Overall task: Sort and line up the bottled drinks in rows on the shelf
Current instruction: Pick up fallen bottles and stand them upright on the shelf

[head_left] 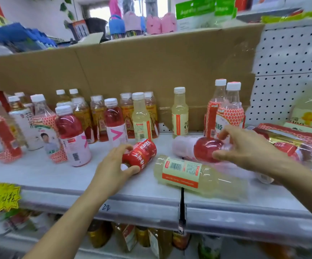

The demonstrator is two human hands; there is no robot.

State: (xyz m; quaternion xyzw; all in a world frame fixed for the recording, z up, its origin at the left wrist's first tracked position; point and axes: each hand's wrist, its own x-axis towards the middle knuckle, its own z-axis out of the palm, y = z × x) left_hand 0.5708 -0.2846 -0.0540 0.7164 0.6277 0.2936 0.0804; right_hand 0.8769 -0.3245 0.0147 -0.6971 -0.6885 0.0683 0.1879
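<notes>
Left grip: the left grip (112, 165) is curled round the red juice bottle (142, 154), thumb on the near side and fingers over the far side, at the cap end. The bottle lies on its side on the shelf (39, 174).
Right grip: the right grip (244, 146) is half closed, fingers arched over and thumb in front of the clear neck end of the pink-labelled bottle (188, 148). That bottle also lies on its side.
Just in front of the right grip: a pale yellow bottle (185, 171) lies flat with its barcode up, and no hand is on it.
Just beyond the right grip: two honeycomb-label bottles (229, 111) stand upright, close behind the fingertips.
Beyond the left grip: mixed standing bottles (112, 118), amber, red and pale, are not yet sorted by kind.
Behind everything: a cardboard sheet (151, 68) backs the shelf.
Handling, judged: the bottles look full, so moderately heavy. The plastic walls are stiff enough to take a squeeze, and the smooth film labels are likely slippery. On their sides they will roll freely.
Where to hold, judged: the shoulder or the waist below the cap suits tipping a bottle upright, and the mid-body suits carrying it.
Risk, judged: raising the pink-labelled bottle could knock the honeycomb pair behind it.
</notes>
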